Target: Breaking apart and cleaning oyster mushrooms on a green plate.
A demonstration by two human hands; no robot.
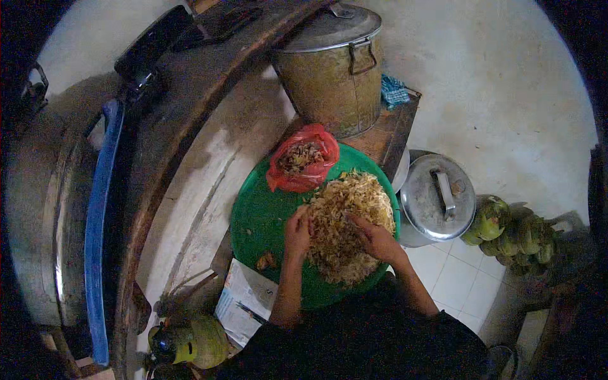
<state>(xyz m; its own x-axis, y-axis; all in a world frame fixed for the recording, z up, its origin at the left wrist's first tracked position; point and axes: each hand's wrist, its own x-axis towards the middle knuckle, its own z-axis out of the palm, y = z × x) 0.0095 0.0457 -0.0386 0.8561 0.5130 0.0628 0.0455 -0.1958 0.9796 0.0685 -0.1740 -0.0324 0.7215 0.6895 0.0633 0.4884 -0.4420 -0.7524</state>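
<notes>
Both my hands sit on a heap of pale shreds.

My left hand (297, 229) and right hand (375, 239) press curled fingers into the shreds (345, 221) on the green tray (259, 215). Just past my fingertips lies a red bag (303, 158), with a big metal pot (332, 69) behind it.

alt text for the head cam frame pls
Seen from above, a person's left hand and right hand rest in a pile of pale shredded food on a round green tray, beside a red plastic bag.
</notes>
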